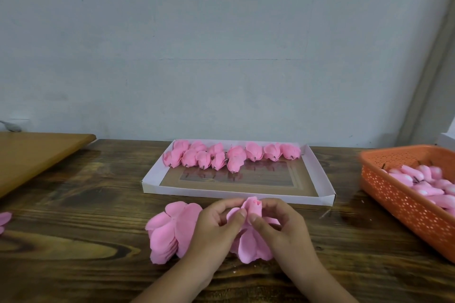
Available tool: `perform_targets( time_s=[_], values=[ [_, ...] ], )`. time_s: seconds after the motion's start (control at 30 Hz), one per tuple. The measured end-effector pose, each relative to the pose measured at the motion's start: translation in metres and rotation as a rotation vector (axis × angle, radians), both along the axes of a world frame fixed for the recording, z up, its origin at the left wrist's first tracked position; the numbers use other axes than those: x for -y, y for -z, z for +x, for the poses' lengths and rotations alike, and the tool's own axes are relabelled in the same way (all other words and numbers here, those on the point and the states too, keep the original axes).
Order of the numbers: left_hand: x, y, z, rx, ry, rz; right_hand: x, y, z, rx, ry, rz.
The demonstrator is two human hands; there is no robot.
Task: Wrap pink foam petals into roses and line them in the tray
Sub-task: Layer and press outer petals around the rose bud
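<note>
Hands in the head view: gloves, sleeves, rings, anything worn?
Nothing worn that shows. The left hand and right hand are bare, with no gloves, rings or bracelets visible. Both forearms are bare down to the bottom edge of the picture, so no sleeves or watch in view. Fingernails look short and unpainted.

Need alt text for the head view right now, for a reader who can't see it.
Both hands, left hand and right hand, wrap pink petals around a half-made rose above a wooden table. Finished roses line the far side of a white tray; an orange basket sits right.
</note>
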State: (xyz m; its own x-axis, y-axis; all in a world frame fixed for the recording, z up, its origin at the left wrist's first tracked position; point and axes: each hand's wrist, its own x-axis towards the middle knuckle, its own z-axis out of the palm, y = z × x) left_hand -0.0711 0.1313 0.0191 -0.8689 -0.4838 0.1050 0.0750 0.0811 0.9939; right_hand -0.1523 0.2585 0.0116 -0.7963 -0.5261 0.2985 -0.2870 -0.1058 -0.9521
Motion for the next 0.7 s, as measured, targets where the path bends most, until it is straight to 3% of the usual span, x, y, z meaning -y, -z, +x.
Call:
perform_targets(
  time_s=[0.43, 0.7],
  values=[
    [0.005, 0.01, -0.006, 0.03, 0.106, 0.16, -0.003, 0.0, -0.009, 0.069, 0.102, -0.08],
    [0.009, 0.013, -0.01, 0.072, -0.109, 0.149, -0.003, 0.004, -0.009, 0.04, 0.043, -0.063]
  ],
)
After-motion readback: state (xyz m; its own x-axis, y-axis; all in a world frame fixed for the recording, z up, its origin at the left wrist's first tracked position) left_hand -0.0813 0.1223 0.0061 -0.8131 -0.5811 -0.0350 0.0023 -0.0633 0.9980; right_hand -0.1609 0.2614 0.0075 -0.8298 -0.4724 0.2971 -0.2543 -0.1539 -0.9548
